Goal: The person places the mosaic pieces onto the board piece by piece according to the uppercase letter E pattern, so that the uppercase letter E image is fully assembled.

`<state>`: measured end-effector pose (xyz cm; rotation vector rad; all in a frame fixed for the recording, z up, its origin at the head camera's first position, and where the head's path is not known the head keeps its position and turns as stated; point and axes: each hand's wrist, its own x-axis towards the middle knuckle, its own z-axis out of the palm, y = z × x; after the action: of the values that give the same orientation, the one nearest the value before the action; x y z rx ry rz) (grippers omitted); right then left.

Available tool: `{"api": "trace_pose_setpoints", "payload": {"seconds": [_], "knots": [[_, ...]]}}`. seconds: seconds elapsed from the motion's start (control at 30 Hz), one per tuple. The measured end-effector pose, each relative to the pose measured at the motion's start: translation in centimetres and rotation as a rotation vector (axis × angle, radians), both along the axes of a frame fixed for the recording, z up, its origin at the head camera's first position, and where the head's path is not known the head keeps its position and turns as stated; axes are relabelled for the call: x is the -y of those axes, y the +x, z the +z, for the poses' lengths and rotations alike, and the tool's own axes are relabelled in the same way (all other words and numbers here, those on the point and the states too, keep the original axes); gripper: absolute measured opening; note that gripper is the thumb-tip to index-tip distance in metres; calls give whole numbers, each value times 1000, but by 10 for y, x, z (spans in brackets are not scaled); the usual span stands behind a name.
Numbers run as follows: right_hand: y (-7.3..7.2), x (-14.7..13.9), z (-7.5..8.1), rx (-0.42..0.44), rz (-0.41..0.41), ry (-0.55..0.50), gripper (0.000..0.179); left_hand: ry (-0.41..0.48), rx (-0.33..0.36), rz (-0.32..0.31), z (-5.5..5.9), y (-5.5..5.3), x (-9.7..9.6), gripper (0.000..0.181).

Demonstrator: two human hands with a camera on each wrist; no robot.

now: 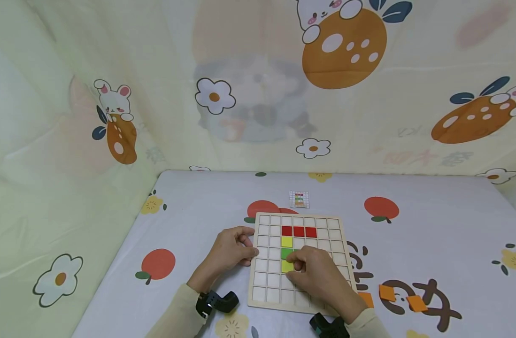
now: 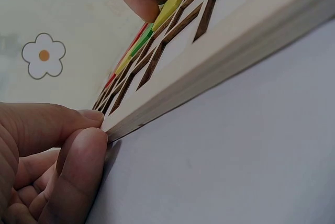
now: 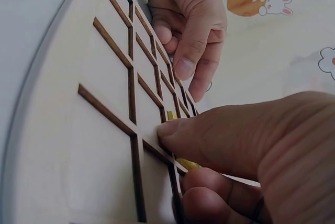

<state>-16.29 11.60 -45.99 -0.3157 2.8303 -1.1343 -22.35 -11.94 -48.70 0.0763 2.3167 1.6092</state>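
While your left hand (image 1: 232,246) steadies the wooden grid board (image 1: 259,294) by its left edge, thumb and forefinger meeting at the frame, your right hand (image 1: 314,270) pinches the lower yellow square tile (image 1: 286,266) between thumb and fingers. That tile is at the board, just below the green square tile (image 1: 286,253); your fingertips cover part of it, so you cannot tell whether it sits fully down in its cell. Judging by its flat, thin look, expect it to be light and stiff, and probably a little slippery on its smooth face, so take it by two opposite edges instead of pressing on top, and squeeze gently. The raised strips between cells leave your fingertips little room, and a tilted tile could catch on them; keep it level. The board looks rigid and fairly light, likely to slide on the cloth (image 1: 190,230), so the outer frame is the sensible place to hold it, clear of the thin dividers, which may be the more fragile part. Treat the red square tiles (image 1: 298,231) near the top and the loose orange square tiles (image 1: 386,293) at the right likewise.
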Motion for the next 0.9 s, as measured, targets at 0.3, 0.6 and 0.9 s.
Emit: {"api": "trace_pose_setpoints", "payload": {"seconds": [0.3,0.6,0.9], "knots": [[0,0,0,17,4,11,22,-2,-2,-2,0,0,1,52],[11,-20,12,23,-41,20,38,-19,-9,4,1,1,-1,52],[37,-73,16,10,-176,101,46,5,0,3,-2,0,-1,51]]}}
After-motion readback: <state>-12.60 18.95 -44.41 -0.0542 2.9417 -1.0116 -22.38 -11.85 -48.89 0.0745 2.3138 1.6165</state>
